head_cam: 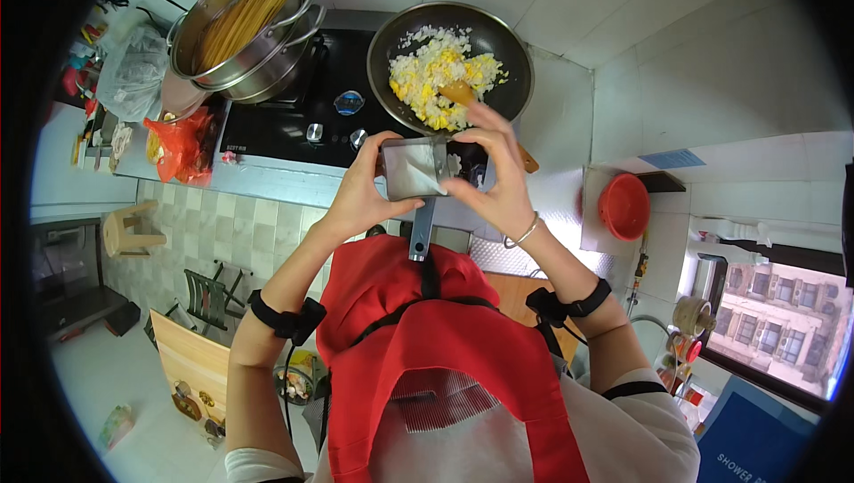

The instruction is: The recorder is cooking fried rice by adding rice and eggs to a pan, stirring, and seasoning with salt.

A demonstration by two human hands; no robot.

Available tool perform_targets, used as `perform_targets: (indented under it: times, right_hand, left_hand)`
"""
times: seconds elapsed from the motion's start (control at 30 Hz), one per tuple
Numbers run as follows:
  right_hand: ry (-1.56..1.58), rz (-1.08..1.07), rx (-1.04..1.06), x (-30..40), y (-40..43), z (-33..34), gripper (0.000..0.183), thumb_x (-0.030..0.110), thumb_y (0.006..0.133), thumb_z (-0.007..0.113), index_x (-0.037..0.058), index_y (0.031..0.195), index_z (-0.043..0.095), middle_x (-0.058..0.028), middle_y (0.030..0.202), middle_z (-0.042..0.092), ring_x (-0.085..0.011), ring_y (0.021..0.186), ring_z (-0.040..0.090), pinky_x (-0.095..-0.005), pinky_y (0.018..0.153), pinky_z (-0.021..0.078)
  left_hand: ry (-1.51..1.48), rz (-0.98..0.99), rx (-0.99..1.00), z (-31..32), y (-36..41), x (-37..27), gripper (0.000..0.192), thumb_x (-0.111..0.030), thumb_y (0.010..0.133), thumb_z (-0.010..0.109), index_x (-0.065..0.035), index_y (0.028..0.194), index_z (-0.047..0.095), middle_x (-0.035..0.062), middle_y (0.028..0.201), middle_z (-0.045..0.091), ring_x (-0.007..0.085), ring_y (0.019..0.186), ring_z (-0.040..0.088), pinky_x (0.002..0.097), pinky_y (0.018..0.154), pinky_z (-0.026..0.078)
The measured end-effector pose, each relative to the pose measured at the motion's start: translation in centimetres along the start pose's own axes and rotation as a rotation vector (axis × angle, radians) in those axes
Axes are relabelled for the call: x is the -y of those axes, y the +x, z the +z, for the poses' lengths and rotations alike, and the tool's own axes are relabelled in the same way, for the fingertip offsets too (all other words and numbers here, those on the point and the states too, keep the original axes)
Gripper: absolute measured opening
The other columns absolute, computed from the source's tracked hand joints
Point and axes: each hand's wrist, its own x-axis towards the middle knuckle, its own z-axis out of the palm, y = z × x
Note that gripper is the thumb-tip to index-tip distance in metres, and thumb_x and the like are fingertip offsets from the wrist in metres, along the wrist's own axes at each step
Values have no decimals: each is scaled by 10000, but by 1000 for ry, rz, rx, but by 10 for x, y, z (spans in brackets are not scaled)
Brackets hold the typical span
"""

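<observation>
My left hand (363, 186) grips the left side of a square container (415, 168) with white contents. My right hand (497, 179) has its thumb and index finger at the container's right side; its other fingers are blurred and spread towards the wok. Just beyond the hands, a dark wok (517, 69) holds white rice with yellow egg (434, 76). A wooden spatula (457, 91) rests in the food, its shaft passing behind my right hand and its handle end showing over the rim. The wok's grey handle (421, 229) points towards me, under the container.
The wok stands on a black gas hob (267, 133) with silver knobs. A steel pot (250, 73) with dry noodles inside stands at the left. Near it are a red plastic bag (187, 143) and a clear bag (137, 76). A red basin (624, 206) is at the right.
</observation>
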Motion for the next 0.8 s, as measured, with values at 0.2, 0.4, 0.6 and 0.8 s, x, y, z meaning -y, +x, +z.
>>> perform_targets:
  times: [0.2, 0.4, 0.6, 0.8]
  right_hand:
    - [-469, -12, 249, 18, 4, 10, 148, 194, 600, 724, 81, 662, 652, -51, 852, 432, -230, 846, 429, -341, 710, 364]
    - [-558, 96, 341, 12, 4, 25, 110, 184, 580, 699, 91, 611, 650, -41, 849, 451, -218, 887, 422, -324, 710, 344]
    - [-478, 241, 268, 18, 6, 11, 83, 140, 736, 607, 68, 776, 607, -111, 759, 589, -302, 708, 591, -408, 610, 460]
    - [-446, 242, 362, 7, 4, 12, 106, 101, 753, 575, 45, 813, 642, -154, 731, 618, -326, 692, 593, -402, 608, 465]
  left_hand:
    - [155, 34, -71, 11, -4, 8, 794, -97, 530, 805, -54, 1185, 359, 113, 1073, 467, 251, 872, 545, 325, 749, 470]
    - [221, -43, -48, 12, -7, 13, 802, -74, 533, 806, -57, 1192, 351, 117, 1127, 457, 267, 987, 539, 348, 824, 481]
    - [227, 20, -92, 15, -9, 21, 807, -111, 530, 809, -57, 1191, 348, 123, 1094, 457, 282, 865, 558, 347, 742, 481]
    - [249, 62, -76, 21, -6, 18, 809, -105, 529, 807, -52, 1192, 347, 131, 1095, 456, 299, 892, 550, 354, 748, 480]
